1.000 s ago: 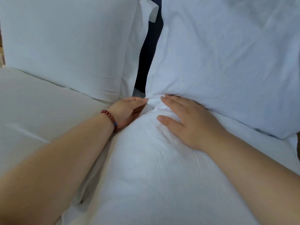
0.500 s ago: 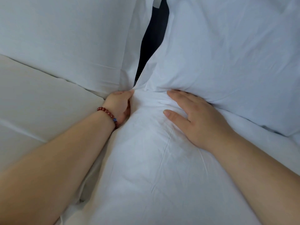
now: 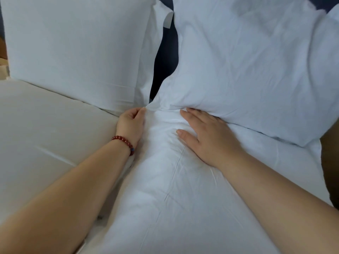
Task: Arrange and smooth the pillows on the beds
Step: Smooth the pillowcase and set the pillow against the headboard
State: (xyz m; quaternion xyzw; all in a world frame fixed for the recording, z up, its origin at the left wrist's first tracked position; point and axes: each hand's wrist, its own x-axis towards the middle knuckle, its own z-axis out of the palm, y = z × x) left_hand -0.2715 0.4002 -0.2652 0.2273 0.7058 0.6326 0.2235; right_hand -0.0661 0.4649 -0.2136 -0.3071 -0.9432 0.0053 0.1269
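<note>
Two white pillows stand against the headboard: the left pillow smooth, the right pillow wrinkled and leaning. My left hand, with a red bead bracelet on the wrist, pinches the lower left corner of the right pillow. Fingers straight, my right hand lies flat on the white duvet, its fingertips tucked under the right pillow's bottom edge.
A dark blue headboard shows in the gap between the pillows. The left bed's flat white sheet spreads to the left. A dark floor strip lies at the right edge.
My left hand has curled from open fingers into a pinch on the right pillow's corner and drawn it left. My right hand has stayed flat at the pillow's base.
</note>
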